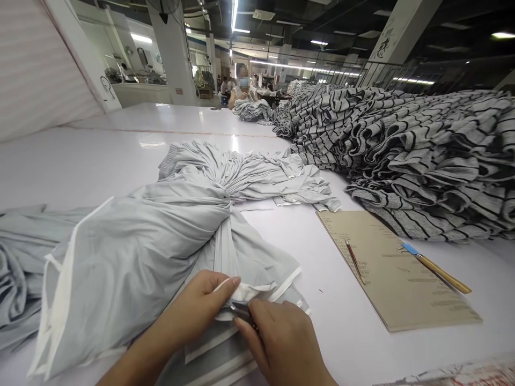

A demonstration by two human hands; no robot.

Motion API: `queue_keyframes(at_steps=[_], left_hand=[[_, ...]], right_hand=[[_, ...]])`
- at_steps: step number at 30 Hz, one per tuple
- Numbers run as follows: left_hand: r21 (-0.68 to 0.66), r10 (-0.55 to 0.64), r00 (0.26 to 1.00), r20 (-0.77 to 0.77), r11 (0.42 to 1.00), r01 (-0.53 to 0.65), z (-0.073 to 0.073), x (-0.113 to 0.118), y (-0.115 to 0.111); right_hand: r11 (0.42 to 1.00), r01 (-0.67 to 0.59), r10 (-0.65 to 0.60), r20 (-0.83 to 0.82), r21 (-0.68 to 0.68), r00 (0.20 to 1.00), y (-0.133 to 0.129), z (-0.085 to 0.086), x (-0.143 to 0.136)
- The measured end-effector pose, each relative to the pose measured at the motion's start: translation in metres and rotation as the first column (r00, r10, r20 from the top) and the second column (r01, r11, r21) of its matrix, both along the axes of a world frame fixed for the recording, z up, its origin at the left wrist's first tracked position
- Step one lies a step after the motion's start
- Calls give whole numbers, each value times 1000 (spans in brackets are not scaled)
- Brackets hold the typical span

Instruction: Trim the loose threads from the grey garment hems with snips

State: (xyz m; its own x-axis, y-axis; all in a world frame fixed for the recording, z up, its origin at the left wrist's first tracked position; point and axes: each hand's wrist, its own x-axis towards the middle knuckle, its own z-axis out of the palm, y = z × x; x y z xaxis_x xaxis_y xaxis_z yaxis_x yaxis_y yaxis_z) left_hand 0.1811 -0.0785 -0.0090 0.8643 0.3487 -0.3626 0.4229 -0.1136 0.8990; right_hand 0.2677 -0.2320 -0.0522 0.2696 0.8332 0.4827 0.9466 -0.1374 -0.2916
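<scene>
A bundle of light grey fabric pieces (pixel 148 230) with white edges lies gathered on the table, cinched together near its middle. My left hand (pixel 201 300) is closed, pinching a white-edged corner of the grey fabric between thumb and fingers. Close beside it, my right hand (pixel 281 332) is wrapped around a small pair of dark thread snips (pixel 243 311). The blades point left at the fabric edge near my left thumb. My right fingers cover most of the snips, and I cannot see whether the blades touch the cloth.
A brown card pattern (pixel 386 268) lies to the right, with a pencil (pixel 354 261) and a blue-and-yellow tool (pixel 438 268) on it. Heaped black-striped grey fabric (pixel 402 150) fills the right side. More grey cloth (pixel 20 268) lies left. A person (pixel 242 88) sits across the table.
</scene>
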Motion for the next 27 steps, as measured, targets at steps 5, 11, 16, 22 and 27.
queue_keyframes(at_steps=[5,11,16,22,27], left_hand=[[-6,-33,999,-12,999,33,0,0,2],[19,-43,999,-11,999,43,1,0,1],[37,-57,998,-16,998,58,0,3,1],[64,-82,995,-52,994,85,-2,0,1],[380,-2,993,119,924,-43,14,-5,-7]], right_hand=[[1000,-20,20,24,-9,1000,1,0,2],[998,-6,0,81,69,997,5,4,1],[996,-14,6,89,93,996,11,6,1],[999,3,0,-86,33,996,4,6,9],[969,244,-245,-344,-46,907,-25,5,36]])
